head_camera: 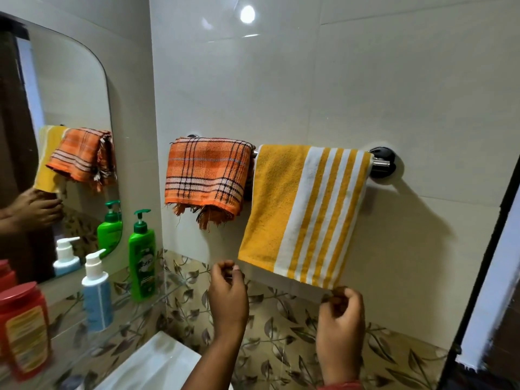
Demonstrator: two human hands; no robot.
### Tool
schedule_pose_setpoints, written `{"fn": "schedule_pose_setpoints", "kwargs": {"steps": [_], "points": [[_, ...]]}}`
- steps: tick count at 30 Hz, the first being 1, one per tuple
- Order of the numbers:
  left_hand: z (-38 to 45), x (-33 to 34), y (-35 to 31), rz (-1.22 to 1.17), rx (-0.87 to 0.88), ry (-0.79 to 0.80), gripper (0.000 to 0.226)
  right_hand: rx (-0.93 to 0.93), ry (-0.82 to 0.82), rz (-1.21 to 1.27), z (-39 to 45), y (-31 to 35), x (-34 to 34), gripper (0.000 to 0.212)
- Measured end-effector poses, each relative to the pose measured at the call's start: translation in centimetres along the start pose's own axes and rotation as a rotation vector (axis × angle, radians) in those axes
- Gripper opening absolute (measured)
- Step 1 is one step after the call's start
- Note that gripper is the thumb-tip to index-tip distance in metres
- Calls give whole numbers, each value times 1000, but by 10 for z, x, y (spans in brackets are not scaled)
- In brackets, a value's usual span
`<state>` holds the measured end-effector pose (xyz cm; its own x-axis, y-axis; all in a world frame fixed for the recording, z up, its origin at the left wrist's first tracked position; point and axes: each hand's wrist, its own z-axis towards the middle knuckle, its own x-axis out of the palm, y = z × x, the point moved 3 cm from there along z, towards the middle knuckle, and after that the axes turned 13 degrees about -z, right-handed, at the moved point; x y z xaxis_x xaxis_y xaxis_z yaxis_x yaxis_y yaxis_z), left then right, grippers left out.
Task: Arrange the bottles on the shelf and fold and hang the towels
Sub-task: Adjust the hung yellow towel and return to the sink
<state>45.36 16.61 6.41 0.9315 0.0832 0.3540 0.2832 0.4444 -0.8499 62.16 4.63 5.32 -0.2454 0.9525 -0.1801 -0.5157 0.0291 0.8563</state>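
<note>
Towels both hang on the chrome rail [378,163], mid-frame. Yellow terry towel [298,215] with white stripes, folded, drapes slightly skewed; lower edge slopes down to the right. Orange plaid towel [206,175] beside it at left, thin weave, frayed bottom fringe, edges touching or just overlapping. Left hand [228,298] just below the yellow towel's lower left corner, fingertips pinched narrow, not clearly gripping cloth. Right hand [340,323] pinches the lower right corner. Glass shelf [157,301] lower left holds green pump bottle [142,266], blue pump bottle [97,299], red jar [24,330], well spaced. Glossy tile wall below the towels is bare.
</note>
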Motion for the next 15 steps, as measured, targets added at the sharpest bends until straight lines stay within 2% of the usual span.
{"fn": "schedule_pose_setpoints", "kwargs": {"steps": [3, 7, 12, 15], "points": [[-15, -9, 28, 39, -92, 137, 1, 80, 165, -85, -17, -23, 28, 29], [-38, -35, 65, 265, -201, 266, 43, -92, 284, -218, -41, -37, 65, 25], [-66, -102, 101, 729, -151, 196, 62, -272, 639, -326, -72, -65, 114, 42], [-89, -144, 120, 1067, -229, 174, 69, -437, 854, -479, -95, -93, 135, 55]]}}
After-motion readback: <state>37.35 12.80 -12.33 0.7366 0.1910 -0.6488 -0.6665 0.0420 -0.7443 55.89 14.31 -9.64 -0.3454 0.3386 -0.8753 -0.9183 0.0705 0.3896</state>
